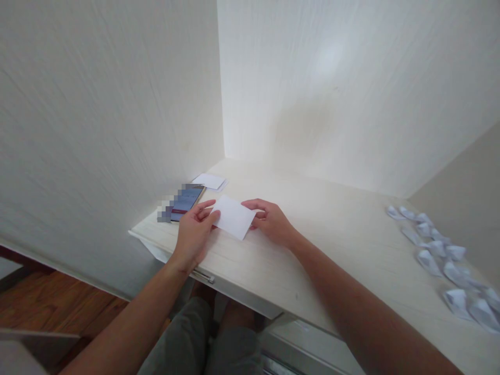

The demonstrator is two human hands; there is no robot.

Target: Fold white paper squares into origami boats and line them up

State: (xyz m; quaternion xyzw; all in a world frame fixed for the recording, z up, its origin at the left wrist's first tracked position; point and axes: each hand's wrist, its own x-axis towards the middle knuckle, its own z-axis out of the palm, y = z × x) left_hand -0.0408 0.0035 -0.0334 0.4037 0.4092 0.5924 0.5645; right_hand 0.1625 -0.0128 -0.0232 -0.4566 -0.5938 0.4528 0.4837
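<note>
Paper (234, 217) between left hand (194, 234), right hand (273, 221)

Both hands hold a small white sheet of paper (234, 216) just above the pale wooden worktop (336, 245). The left hand (194, 233) pinches its left edge, the right hand (271, 221) its right edge. Behind the left hand lies a phone (186, 201), then a stack of white sheets (210, 180). Folded paper boats (445, 260) lie in a cluster far right.

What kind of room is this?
Probably a home desk nook: a pale wooden desk between white walls, a phone beside a paper sheet, and folded paper shapes.
</note>
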